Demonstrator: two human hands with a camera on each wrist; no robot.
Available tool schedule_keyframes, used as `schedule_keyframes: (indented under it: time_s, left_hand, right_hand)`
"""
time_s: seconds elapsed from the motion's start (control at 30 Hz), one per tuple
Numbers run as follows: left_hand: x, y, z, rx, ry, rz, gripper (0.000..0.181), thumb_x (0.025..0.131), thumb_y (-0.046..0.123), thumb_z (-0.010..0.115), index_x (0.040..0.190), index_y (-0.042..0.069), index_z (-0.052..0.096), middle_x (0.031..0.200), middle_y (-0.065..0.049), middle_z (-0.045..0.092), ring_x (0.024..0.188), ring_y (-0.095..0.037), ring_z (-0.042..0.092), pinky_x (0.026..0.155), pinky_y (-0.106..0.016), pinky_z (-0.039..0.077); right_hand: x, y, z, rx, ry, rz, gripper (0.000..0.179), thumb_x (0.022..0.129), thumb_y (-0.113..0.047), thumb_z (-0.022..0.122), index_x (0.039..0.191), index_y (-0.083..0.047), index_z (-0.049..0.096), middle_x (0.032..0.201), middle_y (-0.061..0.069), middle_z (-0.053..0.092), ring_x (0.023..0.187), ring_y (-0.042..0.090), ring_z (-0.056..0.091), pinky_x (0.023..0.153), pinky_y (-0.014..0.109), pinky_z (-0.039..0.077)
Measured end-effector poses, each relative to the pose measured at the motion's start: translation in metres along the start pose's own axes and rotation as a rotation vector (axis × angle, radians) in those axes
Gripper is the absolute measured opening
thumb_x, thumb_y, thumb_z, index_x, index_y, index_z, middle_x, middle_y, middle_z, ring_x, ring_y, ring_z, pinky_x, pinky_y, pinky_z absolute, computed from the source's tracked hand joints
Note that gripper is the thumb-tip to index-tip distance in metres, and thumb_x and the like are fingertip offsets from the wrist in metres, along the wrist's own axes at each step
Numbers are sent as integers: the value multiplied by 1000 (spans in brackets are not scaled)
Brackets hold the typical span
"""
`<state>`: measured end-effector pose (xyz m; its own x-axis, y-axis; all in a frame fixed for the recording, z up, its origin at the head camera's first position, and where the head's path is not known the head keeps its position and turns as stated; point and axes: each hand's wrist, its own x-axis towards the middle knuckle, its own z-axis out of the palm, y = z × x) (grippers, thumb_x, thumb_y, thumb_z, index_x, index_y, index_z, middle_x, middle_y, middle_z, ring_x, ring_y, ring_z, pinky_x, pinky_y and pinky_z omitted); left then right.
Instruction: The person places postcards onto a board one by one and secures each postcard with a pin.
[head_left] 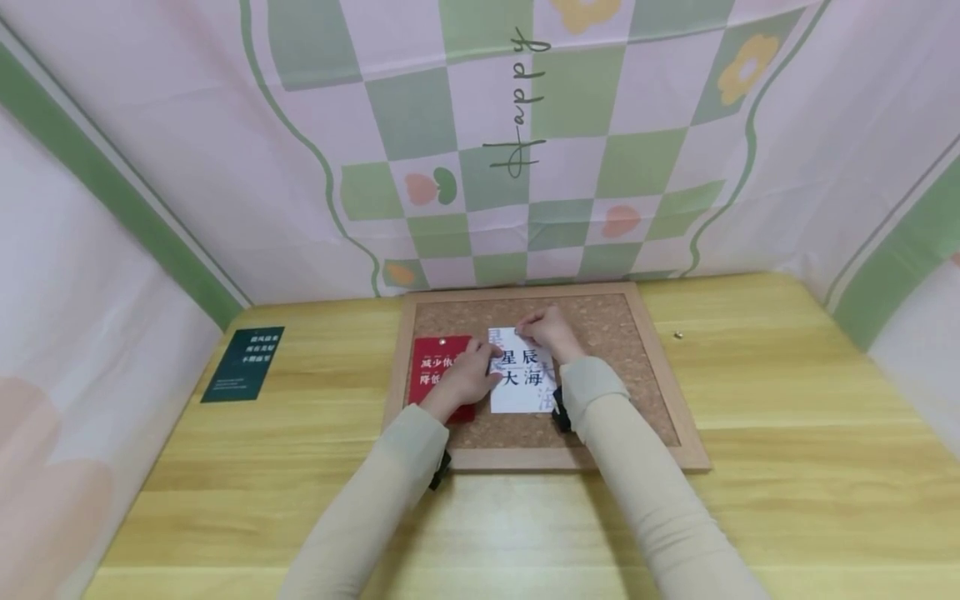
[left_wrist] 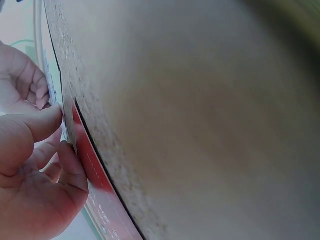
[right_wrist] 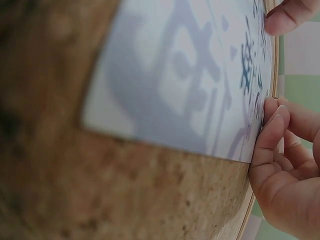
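A white card point(head_left: 517, 396) printed with large characters lies on a cork board point(head_left: 600, 333), right of a red card point(head_left: 463, 412). My left hand point(head_left: 468, 375) reaches across the red card, fingers extended to the white card's left edge, thumb point(left_wrist: 47, 122) touching it. At the white card's top middle, my right hand point(head_left: 553, 333) pinches with thumb and index finger point(right_wrist: 272, 125); the fingertips hide the small thing between them, and I cannot tell what it is. A round pin point(head_left: 442, 341) shows at the red card's top.
The board's light wooden frame point(head_left: 517, 459) rests on a yellow wood-grain table point(head_left: 780, 433). On the far left lies a dark green card point(head_left: 243, 367). A small metallic piece point(head_left: 678, 334) sits right of the board. A checkered cloth point(head_left: 517, 108) hangs behind.
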<state>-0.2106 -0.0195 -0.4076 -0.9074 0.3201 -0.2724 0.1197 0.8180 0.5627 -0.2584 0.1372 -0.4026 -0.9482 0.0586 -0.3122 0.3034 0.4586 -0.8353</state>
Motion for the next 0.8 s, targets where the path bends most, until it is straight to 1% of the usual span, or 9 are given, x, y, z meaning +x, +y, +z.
schedule_keyframes:
  time_s: [0.23, 0.3, 0.47, 0.63, 0.7, 0.8]
  left_hand:
    - [0, 0, 0, -4, -8, 0, 39, 97, 21, 55, 135, 12, 48, 146, -12, 36, 135, -31, 40, 109, -46, 40]
    - [0, 0, 0, -2, -9, 3, 39, 97, 21, 55, 135, 12, 48, 146, -12, 35, 135, -31, 40, 109, -46, 39]
    - [1, 0, 0, -1, -5, 2, 40, 97, 21, 55, 135, 12, 48, 146, -12, 36, 135, -31, 40, 109, -46, 40]
    - [-1, 1, 0, -10, 0, -5, 40, 96, 22, 56, 134, 12, 49, 145, -12, 36, 135, -31, 40, 109, -47, 40]
    - [-2, 1, 0, -12, -1, -4, 40, 96, 22, 56, 134, 12, 49, 145, -12, 36, 135, -31, 40, 109, -47, 40]
    - [-1, 1, -1, -9, -3, 1, 39, 97, 21, 55, 134, 11, 49, 146, -12, 36, 135, -31, 39, 109, -47, 40]
  right_hand:
    - [0, 2, 0, 5, 3, -15, 19, 89, -3, 61, 105, 6, 67, 76, -2, 59, 63, 4, 48, 57, 13, 40]
    - [1, 2, 0, -19, 13, -17, 19, 89, -4, 61, 104, 5, 67, 75, -2, 58, 62, 4, 47, 57, 13, 40]
    - [2, 1, 0, -80, 27, -18, 20, 88, -8, 64, 105, 2, 69, 82, 3, 60, 64, 5, 46, 57, 12, 38]
    - [2, 1, 0, -99, 30, -25, 21, 87, -8, 64, 105, 2, 69, 94, 10, 66, 68, 7, 47, 58, 13, 37]
    - [2, 1, 0, -99, 33, -23, 20, 87, -8, 64, 104, 2, 69, 93, 9, 65, 67, 6, 47, 57, 13, 37]
    - [2, 1, 0, -79, 29, -22, 19, 87, -6, 64, 103, 3, 69, 84, 4, 63, 64, 5, 46, 56, 13, 38]
